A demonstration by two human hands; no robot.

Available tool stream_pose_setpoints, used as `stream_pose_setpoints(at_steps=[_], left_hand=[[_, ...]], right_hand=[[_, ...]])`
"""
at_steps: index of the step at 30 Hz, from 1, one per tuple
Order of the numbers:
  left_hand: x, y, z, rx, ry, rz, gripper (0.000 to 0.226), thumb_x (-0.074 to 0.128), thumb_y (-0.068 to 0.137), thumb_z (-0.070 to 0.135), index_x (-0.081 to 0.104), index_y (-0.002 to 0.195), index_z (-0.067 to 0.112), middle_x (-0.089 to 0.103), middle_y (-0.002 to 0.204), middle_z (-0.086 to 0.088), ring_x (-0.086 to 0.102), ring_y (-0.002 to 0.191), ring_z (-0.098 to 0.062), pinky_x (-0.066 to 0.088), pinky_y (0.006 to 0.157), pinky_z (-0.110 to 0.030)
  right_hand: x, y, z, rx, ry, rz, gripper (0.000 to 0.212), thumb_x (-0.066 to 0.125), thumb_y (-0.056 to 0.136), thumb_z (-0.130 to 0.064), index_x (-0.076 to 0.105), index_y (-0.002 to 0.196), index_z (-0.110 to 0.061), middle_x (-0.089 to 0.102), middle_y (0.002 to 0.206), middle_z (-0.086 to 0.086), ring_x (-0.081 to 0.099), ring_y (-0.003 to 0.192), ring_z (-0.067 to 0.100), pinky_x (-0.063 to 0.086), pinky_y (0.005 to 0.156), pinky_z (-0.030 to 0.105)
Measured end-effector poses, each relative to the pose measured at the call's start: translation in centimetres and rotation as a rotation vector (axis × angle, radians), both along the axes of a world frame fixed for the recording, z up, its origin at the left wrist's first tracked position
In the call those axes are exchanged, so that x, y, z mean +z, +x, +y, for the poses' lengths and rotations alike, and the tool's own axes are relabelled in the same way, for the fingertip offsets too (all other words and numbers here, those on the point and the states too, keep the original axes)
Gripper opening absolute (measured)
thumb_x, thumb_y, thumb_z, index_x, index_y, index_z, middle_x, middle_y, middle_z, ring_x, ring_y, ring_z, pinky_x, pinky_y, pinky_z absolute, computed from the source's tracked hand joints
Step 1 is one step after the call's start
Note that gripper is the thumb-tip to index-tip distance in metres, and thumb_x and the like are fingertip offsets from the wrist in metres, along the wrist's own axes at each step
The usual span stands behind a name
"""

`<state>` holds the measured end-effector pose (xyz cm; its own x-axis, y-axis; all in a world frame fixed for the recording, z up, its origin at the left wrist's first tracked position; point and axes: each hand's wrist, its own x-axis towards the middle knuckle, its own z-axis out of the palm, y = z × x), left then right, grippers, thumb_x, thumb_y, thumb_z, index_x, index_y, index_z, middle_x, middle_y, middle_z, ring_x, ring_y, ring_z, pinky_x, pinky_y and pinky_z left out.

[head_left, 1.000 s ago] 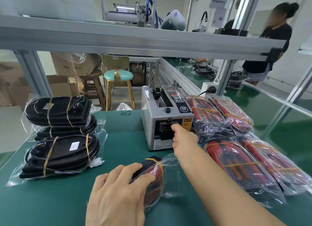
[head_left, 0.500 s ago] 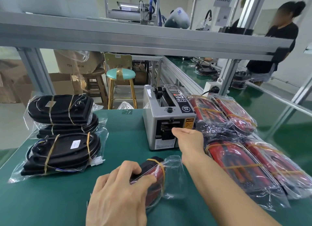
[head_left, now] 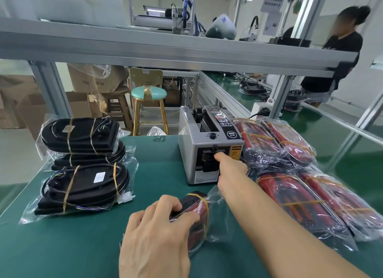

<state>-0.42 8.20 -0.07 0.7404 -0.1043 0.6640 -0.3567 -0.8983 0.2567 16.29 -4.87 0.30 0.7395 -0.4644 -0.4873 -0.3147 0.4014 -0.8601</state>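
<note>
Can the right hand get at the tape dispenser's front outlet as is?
Likely yes: the right hand has a fingertip at the tape dispenser front outlet, nothing between. The left hand grips the bagged red part, clear of that path.

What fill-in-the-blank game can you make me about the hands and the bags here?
The left hand holds a bag on the ____ table.
The right hand reaches into the dispenser's ____ opening.
The black bags lie ____ of the dispenser.
The pile on its other side holds ____ parts.
Missing words: green; front; left; red.
</note>
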Motion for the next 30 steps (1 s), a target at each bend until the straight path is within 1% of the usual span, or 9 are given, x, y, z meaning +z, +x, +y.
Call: stream_pose_setpoints(at_steps=[2,5,7,9,11,13,21,26,30], left_hand=[[0.1,-0.1,-0.1,-0.005,-0.009,0.010,0.030,0.048,0.057,0.015,0.073,0.065,0.031,0.061,0.071,0.003,0.057,0.050,-0.015,0.052,0.052,-0.032],[0.1,-0.1,-0.2,-0.017,-0.040,0.038,0.032,0.063,0.041,0.012,0.073,0.064,0.031,0.062,0.072,0.002,0.058,0.054,-0.017,0.050,0.057,-0.029],[0.1,0.0,-0.1,-0.005,-0.055,0.052,0.031,0.064,0.043,0.012,0.074,0.065,0.032,0.063,0.073,0.003,0.057,0.060,-0.016,0.044,0.062,-0.029],[0.0,-0.1,-0.1,0.020,-0.050,0.051,0.030,0.064,0.048,0.011,0.075,0.068,0.031,0.063,0.075,0.003,0.060,0.059,-0.018,0.041,0.064,-0.030],[0.0,-0.2,-0.2,0.028,-0.037,0.039,0.028,0.058,0.061,0.012,0.075,0.071,0.031,0.063,0.076,0.003,0.061,0.058,-0.018,0.037,0.066,-0.032],[0.0,-0.4,-0.3,0.034,-0.018,0.042,0.033,0.045,0.069,0.020,0.075,0.072,0.032,0.062,0.077,0.003,0.061,0.059,-0.019,0.038,0.066,-0.032],[0.2,-0.7,-0.7,0.063,-0.020,0.081,0.033,0.065,0.049,0.010,0.075,0.075,0.028,0.061,0.073,0.004,0.062,0.058,-0.019,0.047,0.066,-0.036],[0.4,-0.7,-0.6,0.081,-0.033,0.104,0.042,0.081,0.044,0.010,0.068,0.081,0.023,0.060,0.074,0.008,0.049,0.070,-0.013,0.033,0.066,-0.030],[0.6,-0.6,-0.6,0.082,-0.026,0.119,0.052,0.091,0.029,0.007,0.064,0.071,0.021,0.061,0.073,0.008,0.037,0.073,-0.015,0.029,0.064,-0.025]], right_hand=[[0.8,-1.3,-0.7,0.131,0.076,-0.030,0.013,0.067,0.082,-0.013,0.055,0.087,-0.010,0.043,0.066,-0.001,0.028,0.049,0.009,0.025,0.033,0.016],[3.0,-4.5,-2.4,0.385,0.054,-0.113,0.016,0.068,0.083,-0.021,0.056,0.072,-0.019,0.046,0.062,-0.007,0.037,0.055,0.006,0.029,0.054,0.018],[4.3,-7.5,-2.9,0.566,-0.063,-0.181,0.017,0.077,0.066,-0.032,0.069,0.077,-0.021,0.064,0.086,-0.011,0.056,0.082,0.004,0.036,0.077,0.024],[5.0,-9.9,-2.6,0.714,-0.112,-0.254,0.040,0.077,0.048,-0.040,0.076,0.084,-0.024,0.067,0.107,-0.020,0.058,0.101,-0.008,0.033,0.089,0.024],[4.4,-11.2,-1.9,0.793,-0.162,-0.297,0.028,0.076,0.056,-0.033,0.078,0.083,-0.023,0.063,0.115,-0.025,0.055,0.095,-0.022,0.033,0.082,0.015],[3.4,-11.5,-1.5,0.838,-0.210,-0.289,0.011,0.073,0.072,-0.021,0.077,0.074,-0.010,0.060,0.120,-0.021,0.052,0.105,-0.018,0.033,0.079,0.012],[1.2,-11.4,-1.0,0.763,-0.246,-0.301,0.031,0.071,0.075,-0.010,0.069,0.046,-0.018,0.062,0.109,-0.011,0.056,0.091,-0.017,0.034,0.074,0.012],[1.1,-10.5,-1.5,0.844,-0.231,-0.274,0.016,0.071,0.071,-0.006,0.068,0.065,0.009,0.064,0.079,-0.013,0.057,0.065,-0.009,0.043,0.066,0.008],[2.2,-10.0,-1.8,0.916,-0.296,-0.268,0.045,0.065,0.058,-0.019,0.059,0.078,0.020,0.058,0.074,-0.004,0.052,0.060,0.001,0.040,0.056,0.004]])
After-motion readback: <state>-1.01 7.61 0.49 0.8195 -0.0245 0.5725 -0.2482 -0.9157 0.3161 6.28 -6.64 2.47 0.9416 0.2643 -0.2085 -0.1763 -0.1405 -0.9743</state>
